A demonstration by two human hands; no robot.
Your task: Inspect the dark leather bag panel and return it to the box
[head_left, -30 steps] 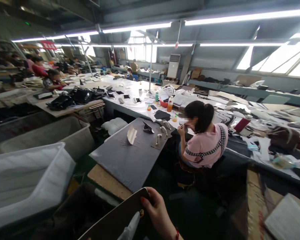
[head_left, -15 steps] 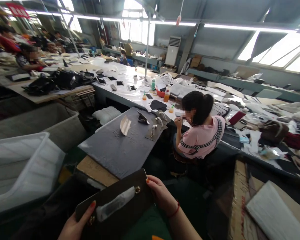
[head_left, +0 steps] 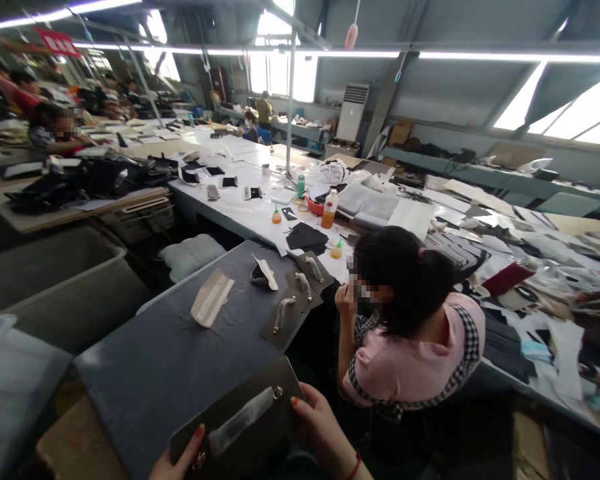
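The left hand and right hand grip the ends of a flat dark-brown panel, its film-wrapped handle facing the camera, long axis slanting up rightward, nearside of the grey-covered table. Beyond that table runs a white-topped workbench; rightward sits a pink-shirted person.

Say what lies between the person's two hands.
Between left hand and right hand, the head view shows a dark panel with a translucent-wrapped handle.

Dark brown panel, gold ring, slate-grey tabletop, pink shirt (black-and-white checked trim), red bracelet
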